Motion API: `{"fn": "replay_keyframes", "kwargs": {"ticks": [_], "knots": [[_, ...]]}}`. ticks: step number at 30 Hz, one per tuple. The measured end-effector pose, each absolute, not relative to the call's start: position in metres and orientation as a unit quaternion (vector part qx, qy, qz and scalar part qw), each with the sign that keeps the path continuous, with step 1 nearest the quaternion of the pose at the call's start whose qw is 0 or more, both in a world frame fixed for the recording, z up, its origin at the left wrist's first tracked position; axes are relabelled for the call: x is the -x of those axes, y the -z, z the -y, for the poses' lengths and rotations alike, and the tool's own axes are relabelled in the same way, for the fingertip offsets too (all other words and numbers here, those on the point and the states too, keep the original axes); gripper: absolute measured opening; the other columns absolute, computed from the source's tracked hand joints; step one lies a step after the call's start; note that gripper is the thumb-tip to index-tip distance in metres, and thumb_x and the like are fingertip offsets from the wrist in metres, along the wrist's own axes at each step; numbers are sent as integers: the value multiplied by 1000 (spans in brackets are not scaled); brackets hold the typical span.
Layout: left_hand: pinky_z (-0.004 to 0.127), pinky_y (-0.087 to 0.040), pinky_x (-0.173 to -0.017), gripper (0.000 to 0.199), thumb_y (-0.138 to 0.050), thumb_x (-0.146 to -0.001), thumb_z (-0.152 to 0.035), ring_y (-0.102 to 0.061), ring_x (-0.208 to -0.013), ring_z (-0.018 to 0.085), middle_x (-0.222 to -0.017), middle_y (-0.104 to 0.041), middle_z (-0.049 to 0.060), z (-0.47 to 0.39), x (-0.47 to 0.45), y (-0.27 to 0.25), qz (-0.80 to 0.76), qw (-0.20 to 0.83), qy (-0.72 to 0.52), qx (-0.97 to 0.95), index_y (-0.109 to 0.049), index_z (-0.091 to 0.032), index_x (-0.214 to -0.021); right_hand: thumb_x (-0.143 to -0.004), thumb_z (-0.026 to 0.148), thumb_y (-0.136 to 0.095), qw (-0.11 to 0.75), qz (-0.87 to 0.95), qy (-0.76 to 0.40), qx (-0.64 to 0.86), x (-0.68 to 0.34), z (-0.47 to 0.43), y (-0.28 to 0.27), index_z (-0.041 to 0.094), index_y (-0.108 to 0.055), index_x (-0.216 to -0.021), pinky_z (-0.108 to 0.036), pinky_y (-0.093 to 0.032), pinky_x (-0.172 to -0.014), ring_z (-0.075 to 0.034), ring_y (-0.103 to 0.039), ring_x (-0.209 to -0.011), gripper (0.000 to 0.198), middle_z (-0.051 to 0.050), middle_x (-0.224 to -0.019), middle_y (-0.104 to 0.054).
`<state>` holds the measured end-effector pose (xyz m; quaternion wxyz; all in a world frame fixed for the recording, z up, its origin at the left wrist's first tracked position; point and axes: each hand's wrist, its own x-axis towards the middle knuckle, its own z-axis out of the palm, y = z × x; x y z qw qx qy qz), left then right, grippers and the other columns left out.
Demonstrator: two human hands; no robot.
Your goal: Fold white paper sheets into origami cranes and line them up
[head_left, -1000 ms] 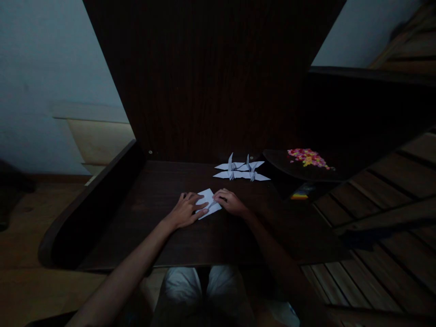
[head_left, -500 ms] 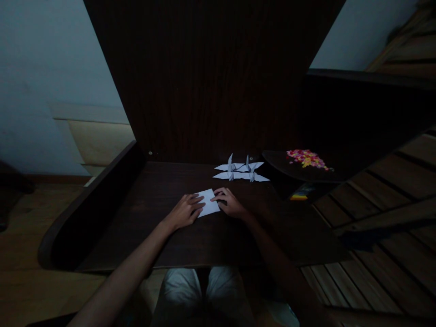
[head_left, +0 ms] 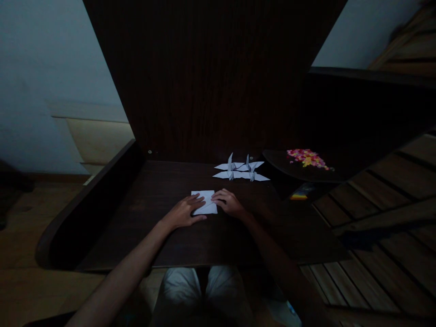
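A small white square of folded paper [head_left: 208, 208] lies flat on the dark wooden desk [head_left: 163, 181], with a slanting crease or edge across it. My left hand [head_left: 184, 211] rests on its left part, fingers spread over the paper and the thumb stretched out below it. At the paper's right edge is my right hand [head_left: 230, 202], its fingertips touching the sheet and its fingers loosely bent but apart. Behind the hands, several white folded paper cranes [head_left: 241, 175] stand in two rows, wings touching or close together.
On a dark raised shelf [head_left: 279, 160] at the right lies a heap of small pink, red and yellow pieces [head_left: 308, 158]. Under it is an item with a yellow-orange stripe [head_left: 299, 197]. A raised side panel [head_left: 85, 204] bounds the desk at the left.
The paper has turned so that its edges now lie nearly level, and it sits slightly further left. My left thumb has moved off the paper to below it.
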<state>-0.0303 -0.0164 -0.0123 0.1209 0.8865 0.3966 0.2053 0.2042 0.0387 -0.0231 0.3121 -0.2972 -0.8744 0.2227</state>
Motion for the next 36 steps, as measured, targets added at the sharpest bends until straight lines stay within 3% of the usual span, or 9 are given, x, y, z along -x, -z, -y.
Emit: {"fn": "replay_keyframes", "kwargs": {"ticks": [5, 10, 14, 18, 21, 26, 32, 36], "knots": [[40, -41, -101, 42, -46, -90, -44, -53, -119, 26, -121, -61, 15, 17, 26, 10, -384, 64, -193, -901, -59, -15, -118, -90, 25, -48, 332, 869, -216, 296, -201, -37, 19, 19, -68, -88, -37, -45, -81, -19, -57, -86, 21, -8, -90, -67], [31, -49, -86, 30, -37, -93, -26, -63, -99, 20, -110, -66, 11, 20, 22, 9, -403, 47, -205, -891, -58, -19, -113, -89, 29, -51, 363, 845, -227, 321, -199, -35, 13, 21, -67, -88, -37, -45, -81, -20, -56, -87, 18, -7, -86, -67], [26, -48, -71, 26, -39, -91, -29, -65, -74, 17, -88, -68, 6, 21, 22, 7, -462, 146, -282, -828, -60, -19, -102, -83, 33, -59, 403, 813, -251, 336, -200, -31, 7, 22, -66, -98, -39, -43, -89, -22, -55, -97, 20, -7, -96, -67], [22, -43, -61, 29, -42, -89, -39, -58, -66, 14, -75, -64, 1, 14, 24, 2, -534, 267, -445, -667, -61, -17, -90, -72, 36, -70, 444, 746, -335, 366, -197, -33, 9, 22, -57, -116, -38, -43, -92, -22, -54, -106, 48, -9, -116, -60], [21, -38, -52, 33, -50, -81, -46, -52, -58, 12, -63, -58, -2, 6, 25, 2, -527, 392, -511, -555, -61, -15, -81, -65, 36, -73, 465, 648, -471, 377, -191, -35, 16, 23, -50, -122, -35, -49, -85, -21, -60, -99, 63, -9, -114, -61], [21, -41, -54, 34, -65, -69, -47, -54, -57, 12, -63, -61, -2, 2, 22, 6, -476, 532, -504, -487, -62, -14, -75, -60, 37, -76, 440, 525, -624, 377, -180, -33, 22, 18, -60, -103, -40, -51, -83, -24, -65, -93, 50, -9, -101, -69], [31, -51, -67, 53, -77, -61, -42, -67, -74, 20, -82, -72, 7, 12, 15, 1, -450, 622, -416, -488, -63, -12, -102, -53, 36, -80, 410, 538, -613, 407, -179, -27, 23, 14, -68, -84, -41, -53, -76, -27, -68, -83, 39, -7, -85, -73], [35, -53, -71, 55, -79, -59, -40, -68, -79, 23, -88, -73, 9, 14, 15, 1, -437, 631, -392, -507, -65, -11, -103, -55, 36, -79, 390, 556, -604, 417, -180, -26, 22, 14, -69, -79, -38, -54, -70, -26, -68, -77, 35, -7, -83, -73]]}}
